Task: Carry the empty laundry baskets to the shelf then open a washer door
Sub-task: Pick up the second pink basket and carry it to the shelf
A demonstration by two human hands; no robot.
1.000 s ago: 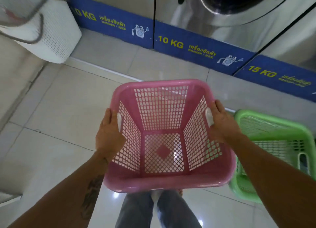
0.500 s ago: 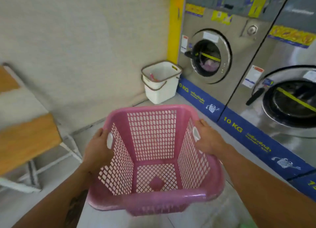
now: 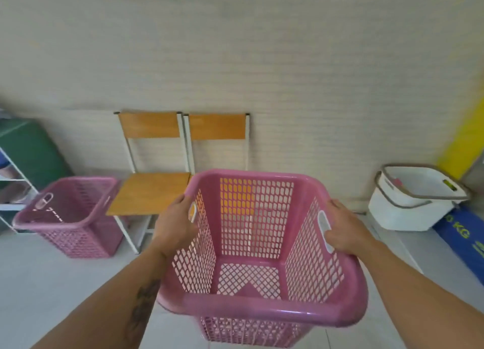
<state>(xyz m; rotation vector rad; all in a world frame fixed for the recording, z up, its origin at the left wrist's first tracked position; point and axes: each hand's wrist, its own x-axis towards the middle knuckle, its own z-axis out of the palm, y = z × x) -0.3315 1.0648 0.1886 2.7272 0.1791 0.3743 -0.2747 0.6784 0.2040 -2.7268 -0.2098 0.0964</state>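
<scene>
Far left edge there's a white wire shelf [image 3: 10, 191] with a green panel [image 3: 28, 149] behind it, only partly in frame. Next to that a second pink basket [image 3: 70, 217] sits on the pale tiled floor [image 3: 52, 283], tipped a bit toward the camera and empty as far as I can see. Just right of it are two wooden chairs [image 3: 154, 191] with white metal legs, backs against the beige wall [image 3: 262, 60] — the near one's seat almost touches that basket's rim.

Center of the shot is the main pink laundry basket [image 3: 262, 312], held up off the floor at about waist level, nothing in it (you can see straight through the mesh bottom). The left hand [image 3: 175, 225] is wrapped around the left rim by the handle slot, fingers curled over the edge. The right hand [image 3: 345, 231] is clamped on the right side, fingers hooked through the handle cutout. Both grips look firm.

Over on the right a white tub [image 3: 408, 210] with a grey handle sits on the floor, beside a yellow strip [image 3: 466, 139] and a blue "KG" panel [image 3: 463, 241].
</scene>
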